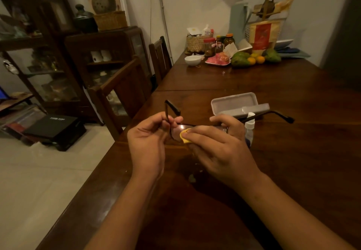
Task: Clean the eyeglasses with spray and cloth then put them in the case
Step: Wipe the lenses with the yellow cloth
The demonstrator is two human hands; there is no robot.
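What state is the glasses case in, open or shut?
Open: the grey case lies on the table, one hollow half facing up with nothing seen inside; the eyeglasses are out, held by the left hand.

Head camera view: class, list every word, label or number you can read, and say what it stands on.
Black box on the floor: white lettering, too blurred to read.
Red and yellow pouch at the table's far end: print too blurred.
Jars left of it: labels too small.
Spray bottle and case: no text visible.
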